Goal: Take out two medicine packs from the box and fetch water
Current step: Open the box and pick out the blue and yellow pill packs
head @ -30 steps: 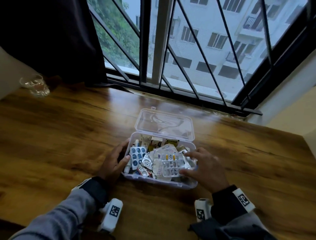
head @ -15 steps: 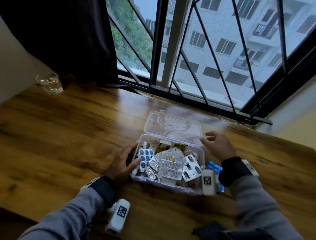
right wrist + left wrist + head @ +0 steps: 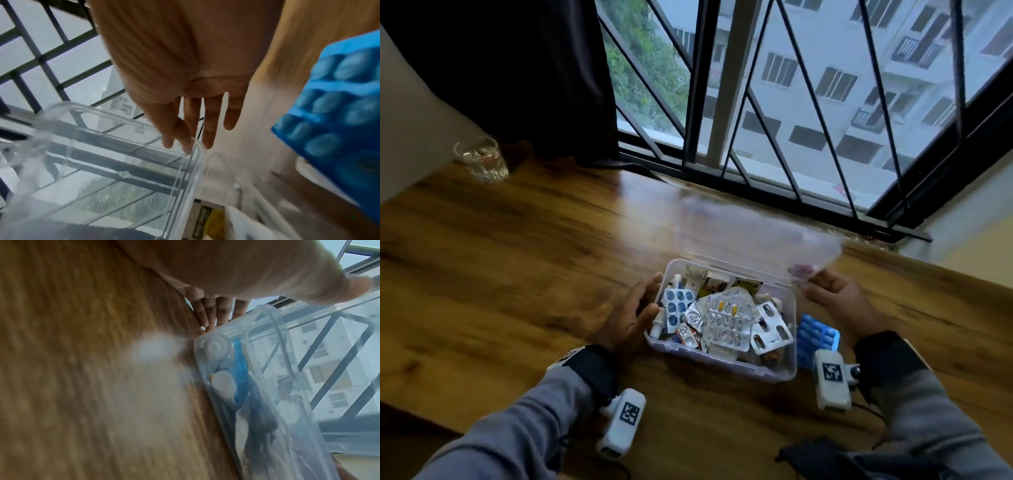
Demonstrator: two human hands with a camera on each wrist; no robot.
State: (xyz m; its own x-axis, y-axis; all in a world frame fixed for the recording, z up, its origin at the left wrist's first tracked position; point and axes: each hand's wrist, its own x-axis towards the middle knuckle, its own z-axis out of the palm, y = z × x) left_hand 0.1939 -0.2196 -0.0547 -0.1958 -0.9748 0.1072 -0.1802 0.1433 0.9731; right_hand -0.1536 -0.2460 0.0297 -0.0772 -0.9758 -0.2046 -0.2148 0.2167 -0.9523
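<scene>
A: Largest first: what is sitting on the wooden table (image 3: 524,260)?

B: The clear plastic box (image 3: 722,363) is sitting in the middle of it, holding loose blister packs. The left hand (image 3: 630,318) is pressing flat against the box's left wall, fingers straight, gripping nothing. The right hand (image 3: 839,305) is touching the corner of the blurred clear lid (image 3: 753,236); its fingers are looking fairly straight, and I cannot tell whether the thumb is pinching the edge.

A: And the packs themselves?

B: One blue blister pack (image 3: 816,337) is lying on the table just beside the box's right wall. I am seeing only that one outside, so a second is probably still needed. The silver capsule strip (image 3: 726,329) is lying on top of the heap.

A: How will it handle?

B: I am judging it light, thin, springy and slick, so pinching a free edge should work best. The water glass (image 3: 481,158) is standing well apart at the far left; it looks fragile, so wrapping around its sides seems best
</scene>
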